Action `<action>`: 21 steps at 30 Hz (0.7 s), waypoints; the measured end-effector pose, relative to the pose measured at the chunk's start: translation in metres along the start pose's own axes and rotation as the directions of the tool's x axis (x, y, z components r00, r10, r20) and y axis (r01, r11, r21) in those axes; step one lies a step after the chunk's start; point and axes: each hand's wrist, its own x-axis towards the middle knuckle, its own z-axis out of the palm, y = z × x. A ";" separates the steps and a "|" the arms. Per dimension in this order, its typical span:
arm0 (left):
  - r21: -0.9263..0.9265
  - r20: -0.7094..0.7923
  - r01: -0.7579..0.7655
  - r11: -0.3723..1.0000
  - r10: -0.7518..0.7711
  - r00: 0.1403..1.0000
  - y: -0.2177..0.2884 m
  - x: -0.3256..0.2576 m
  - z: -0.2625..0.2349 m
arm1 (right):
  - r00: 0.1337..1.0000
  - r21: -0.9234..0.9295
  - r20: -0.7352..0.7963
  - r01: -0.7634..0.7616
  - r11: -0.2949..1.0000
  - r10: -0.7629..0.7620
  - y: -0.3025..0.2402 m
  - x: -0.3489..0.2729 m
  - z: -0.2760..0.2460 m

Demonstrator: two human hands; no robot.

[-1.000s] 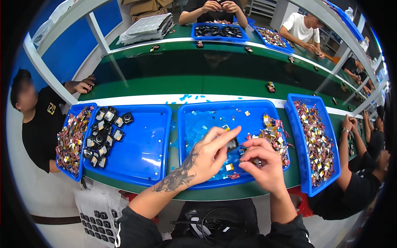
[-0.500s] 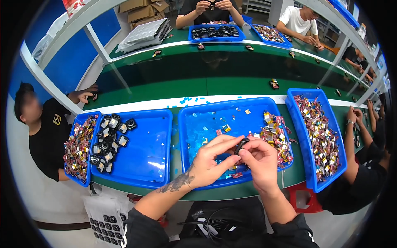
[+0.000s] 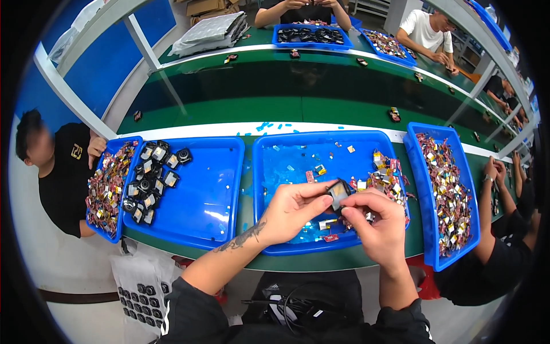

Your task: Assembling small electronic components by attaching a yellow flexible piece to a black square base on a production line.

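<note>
A small black device casing [image 3: 339,194] with a pale grey rectangular face is held over the middle blue tray [image 3: 321,135]. My left hand [image 3: 295,213] grips it from the left, thumb in front and fingers behind. The closed thumb and index finger of my right hand [image 3: 379,221] pinch at its lower right edge; whether a small part lies between them is hidden. Beneath my hands, the tray carries small circuit boards [image 3: 385,179] with yellow and silver parts, heaped at its right, plus scattered blue film pieces.
Left of it is a blue tray [image 3: 215,172] with several black casings [image 3: 150,183]. Narrow blue bins of circuit boards stand far left [image 3: 109,195] and right [image 3: 447,195]. A green conveyor [image 3: 258,112] runs behind, carrying spaced parts. Co-workers sit left, right and across; a metal frame [image 3: 143,43] spans overhead.
The black casing has turned so its pale face shows. My right hand has shifted slightly right and down. The co-worker at left has drawn a hand back from the conveyor.
</note>
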 end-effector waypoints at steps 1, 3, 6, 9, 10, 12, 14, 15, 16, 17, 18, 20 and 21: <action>0.056 0.041 -0.030 0.998 0.028 0.999 0.001 -0.001 0.000 | 0.999 -0.109 0.036 0.045 0.993 -0.041 -0.004 0.002 0.000; 0.080 0.050 -0.035 0.996 0.031 0.998 0.002 -0.001 0.000 | 0.998 -0.143 0.032 0.053 0.988 -0.049 -0.009 0.004 0.001; 0.111 0.045 -0.069 0.991 0.064 0.997 -0.002 -0.002 0.001 | 0.983 -0.265 -0.080 0.136 0.955 -0.162 -0.008 0.002 0.008; 0.093 0.055 -0.078 0.993 0.073 0.996 -0.005 -0.003 0.002 | 0.975 -0.353 -0.122 0.133 0.926 -0.187 -0.011 0.002 0.012; 0.091 0.052 -0.075 0.993 0.071 0.996 -0.004 -0.003 0.003 | 0.974 -0.353 -0.125 0.134 0.926 -0.189 -0.011 0.001 0.012; 0.089 0.051 -0.074 0.993 0.069 0.996 -0.005 -0.004 0.004 | 0.979 -0.345 -0.152 0.076 0.935 -0.135 -0.011 -0.001 0.013; 0.033 0.047 -0.053 0.998 0.052 0.998 -0.007 -0.005 0.004 | 0.972 -0.315 -0.154 0.120 0.941 -0.176 -0.009 0.002 0.019; 0.030 0.047 -0.049 0.998 0.047 0.998 -0.006 -0.005 0.003 | 0.966 -0.284 -0.155 0.158 0.946 -0.208 -0.007 0.001 0.022; 0.033 0.056 -0.063 0.997 0.061 0.997 -0.004 -0.004 0.003 | 0.966 -0.298 -0.150 0.159 0.941 -0.211 -0.006 0.003 0.022; 0.035 0.064 -0.078 0.996 0.076 0.995 -0.003 -0.004 0.002 | 0.967 -0.300 -0.148 0.154 0.941 -0.205 -0.005 0.003 0.024; 0.031 0.070 -0.097 0.995 0.095 0.993 -0.006 -0.005 0.000 | 0.962 -0.313 -0.153 0.168 0.935 -0.224 -0.003 0.004 0.025; 0.055 0.072 -0.089 0.995 0.085 0.994 -0.006 -0.004 0.006 | 0.953 -0.309 -0.167 0.193 0.931 -0.253 -0.002 0.002 0.021; 0.056 0.073 -0.081 0.995 0.077 0.994 -0.006 -0.004 0.005 | 0.958 -0.311 -0.170 0.171 0.935 -0.231 -0.003 0.003 0.021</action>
